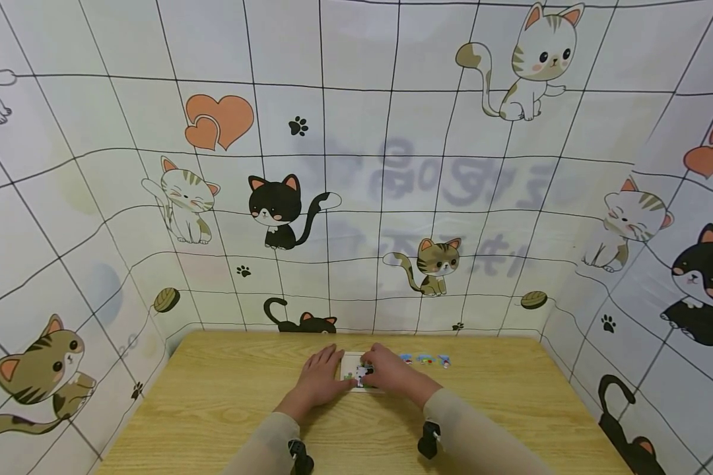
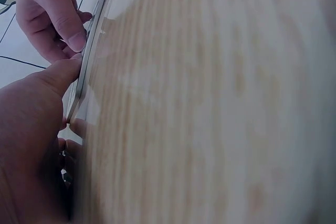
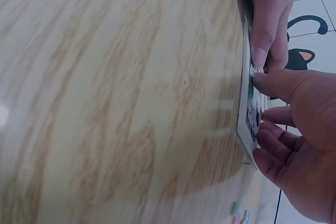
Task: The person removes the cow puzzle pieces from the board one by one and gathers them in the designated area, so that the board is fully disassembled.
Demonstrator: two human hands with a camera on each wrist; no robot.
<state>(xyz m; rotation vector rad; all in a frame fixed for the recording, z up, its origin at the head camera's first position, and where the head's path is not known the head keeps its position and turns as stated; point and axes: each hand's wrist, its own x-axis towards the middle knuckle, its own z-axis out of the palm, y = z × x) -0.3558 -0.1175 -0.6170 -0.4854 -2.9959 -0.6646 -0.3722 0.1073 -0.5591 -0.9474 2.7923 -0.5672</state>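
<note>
A small puzzle board (image 1: pixel 346 367) with a pale border lies flat on the wooden table, and part of its cartoon picture shows between the hands. My left hand (image 1: pixel 319 381) rests at the board's left side with straight fingers, its thumb reaching onto the picture. From the right, my right hand (image 1: pixel 392 374) reaches over the board. In the right wrist view, the bent fingertips and thumb of the right hand (image 3: pixel 310 129) touch the picture, spread apart, close to the thumb of the left hand (image 3: pixel 270 24). Much of the picture is covered by the hands.
Several small colourful puzzle pieces (image 1: pixel 426 360) lie in a row to the right of the board. The wooden table (image 1: pixel 232 389) meets a white wall cloth (image 1: pixel 356 218) with cat drawings at its back and sides.
</note>
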